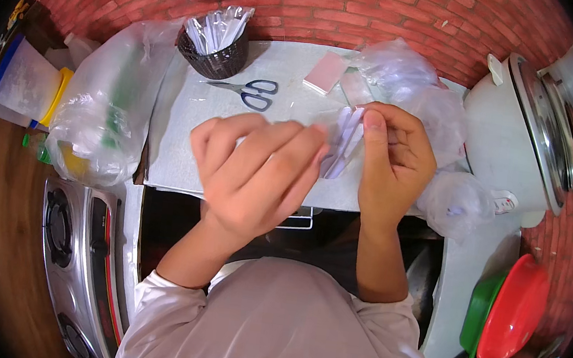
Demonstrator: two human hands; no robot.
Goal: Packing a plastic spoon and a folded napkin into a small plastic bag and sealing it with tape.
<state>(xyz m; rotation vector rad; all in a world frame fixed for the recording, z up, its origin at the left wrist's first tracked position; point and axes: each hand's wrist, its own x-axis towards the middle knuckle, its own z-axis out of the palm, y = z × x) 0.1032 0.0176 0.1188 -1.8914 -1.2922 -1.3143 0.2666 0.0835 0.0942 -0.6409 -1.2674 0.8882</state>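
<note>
My right hand (397,158) pinches the top of a small clear plastic packet (342,140) with slim white pieces in it, held over the white tabletop (180,153). My left hand (262,166) is just left of the packet, blurred, its fingers curled; whether it grips the plastic cannot be made out. Beyond the hands lie scissors (252,92) with dark blue-grey handles. A dark woven basket (214,63) holds several similar wrapped white pieces (218,31). Behind the packet rests a stack of pink cards or slips (324,72).
Clear plastic bags (398,68) lie at the back right, beside a white rice cooker (503,132). A large filled plastic bag (113,100) stands left, above a two-burner gas stove (79,267). Red (514,309) and green (480,314) basins are at the lower right.
</note>
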